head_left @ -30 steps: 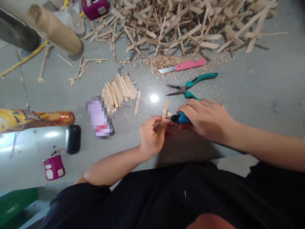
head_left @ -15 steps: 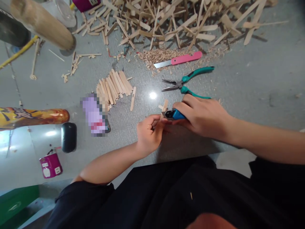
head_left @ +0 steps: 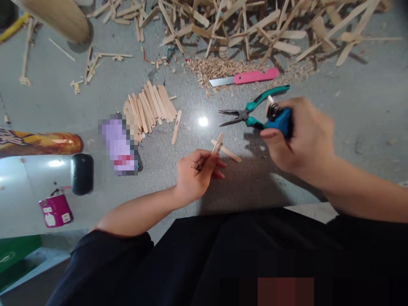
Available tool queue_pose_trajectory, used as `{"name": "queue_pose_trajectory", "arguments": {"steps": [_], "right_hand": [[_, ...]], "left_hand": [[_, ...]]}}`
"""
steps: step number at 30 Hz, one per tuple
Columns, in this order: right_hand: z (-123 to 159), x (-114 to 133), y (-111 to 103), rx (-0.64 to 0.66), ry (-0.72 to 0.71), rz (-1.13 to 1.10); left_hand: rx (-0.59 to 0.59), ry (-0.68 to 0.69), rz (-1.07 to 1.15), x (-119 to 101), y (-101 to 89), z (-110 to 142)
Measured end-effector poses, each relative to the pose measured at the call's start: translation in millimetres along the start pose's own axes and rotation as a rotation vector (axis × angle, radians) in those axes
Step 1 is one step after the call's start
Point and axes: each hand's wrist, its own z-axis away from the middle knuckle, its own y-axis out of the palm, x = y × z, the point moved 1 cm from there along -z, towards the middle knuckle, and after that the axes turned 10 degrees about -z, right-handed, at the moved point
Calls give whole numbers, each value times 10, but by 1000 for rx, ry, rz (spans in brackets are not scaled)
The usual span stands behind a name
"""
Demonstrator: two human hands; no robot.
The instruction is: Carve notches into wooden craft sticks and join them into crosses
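My left hand (head_left: 196, 176) pinches a wooden craft stick (head_left: 218, 143) between thumb and fingers. A second craft stick (head_left: 232, 154) lies crosswise behind it, close to the tabletop. To the right, my right hand (head_left: 301, 140) is raised and closed around a blue and black utility knife (head_left: 281, 122), tilted up so its blade is hard to make out. Partly behind that hand lie green-handled long-nose pliers (head_left: 240, 115) with their jaws apart. A pink-handled knife (head_left: 256, 76) rests beyond them beside a heap of wood crumbs (head_left: 218, 70).
A row of craft sticks (head_left: 149, 106) lies left of centre near a blurred purple object (head_left: 117, 144). Crossed sticks (head_left: 255, 25) pile up at the back. At left are a wooden cylinder (head_left: 60, 19), a yellow-orange tube (head_left: 41, 142), a black case (head_left: 82, 174) and a magenta block (head_left: 56, 211).
My right hand has pulled back to the right and up with the utility knife, away from the stick. My left hand keeps its stick; the view has shifted slightly.
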Motion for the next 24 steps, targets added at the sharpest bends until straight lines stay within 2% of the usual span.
{"name": "queue_pose_trajectory", "arguments": {"steps": [3, 7, 10, 14, 17, 20, 22, 24], "right_hand": [[65, 128, 46, 116, -10, -227], [134, 369, 114, 202, 117, -624], [150, 469, 132, 223, 244, -740], [161, 459, 140, 115, 242, -722], [165, 405, 151, 48, 155, -719], [165, 345, 181, 35, 76, -722], [163, 299, 214, 27, 51, -758], [162, 251, 251, 34, 27, -818]], "left_hand": [[-52, 208, -138, 59, -17, -3], [-189, 604, -282, 69, -32, -67], [-221, 707, -271, 70, -33, -106], [-173, 651, -240, 74, -34, -91], [-118, 495, -202, 74, -22, -69], [5, 350, -118, 74, 6, -58], [60, 327, -93, 74, 26, -54], [55, 321, -89, 75, 43, -49]]}}
